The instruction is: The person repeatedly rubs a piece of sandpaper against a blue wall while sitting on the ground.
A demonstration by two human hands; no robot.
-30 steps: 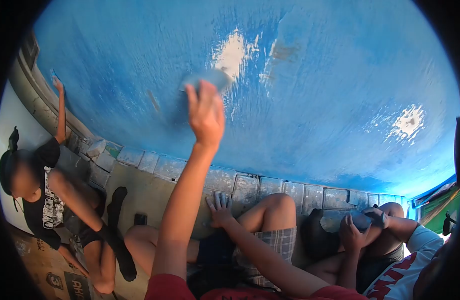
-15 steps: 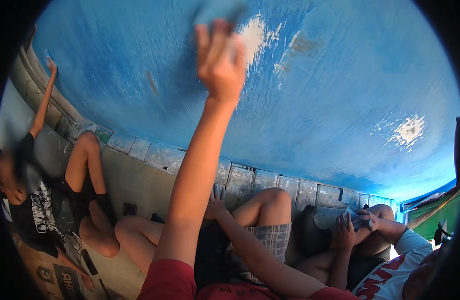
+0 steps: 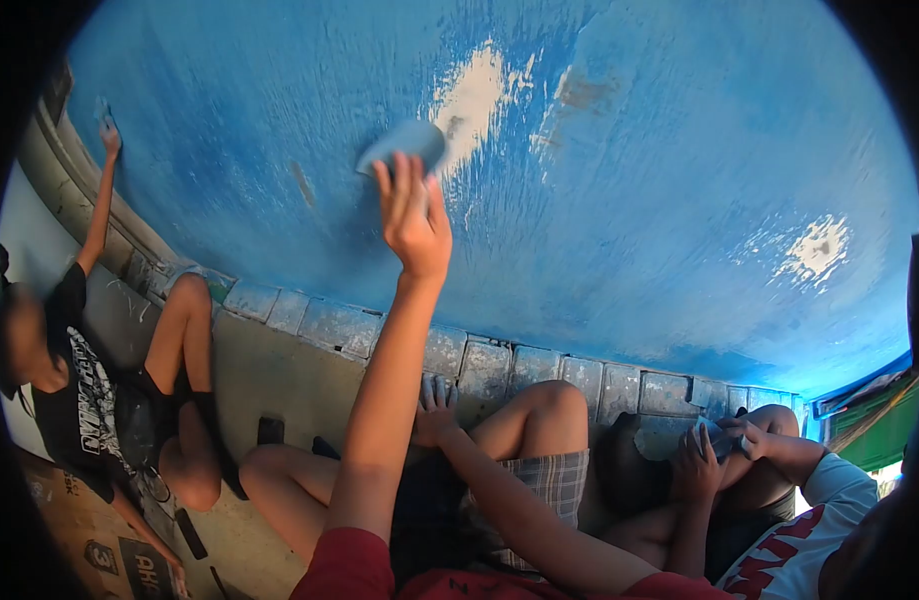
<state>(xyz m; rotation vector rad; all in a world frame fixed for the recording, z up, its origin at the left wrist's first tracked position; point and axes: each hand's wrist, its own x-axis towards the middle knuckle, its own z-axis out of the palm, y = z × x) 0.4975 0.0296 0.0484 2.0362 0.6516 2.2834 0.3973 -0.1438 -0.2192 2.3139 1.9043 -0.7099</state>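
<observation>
My left hand (image 3: pixel 416 225) is raised against the blue wall (image 3: pixel 629 200), its fingers closed on a grey-blue sheet (image 3: pixel 407 148), slightly blurred, which lies curved over the paint. Just right of the sheet is a white bare patch (image 3: pixel 474 90) in the blue. Low down, my right hand (image 3: pixel 437 412) lies by the grey blocks along the wall's foot, fingers spread and dusty, holding nothing.
At the left a person in black (image 3: pixel 84 390) reaches one hand up to the wall. A co-worker in a light shirt (image 3: pixel 829 510) sits at the right, both hands around a grey piece. A phone (image 3: pixel 270 431) lies on the floor.
My left hand moved up the wall with the sheet, then came back down beside the white patch. The person at the left shifted their legs and leaned back. My right hand stays low by the blocks.
</observation>
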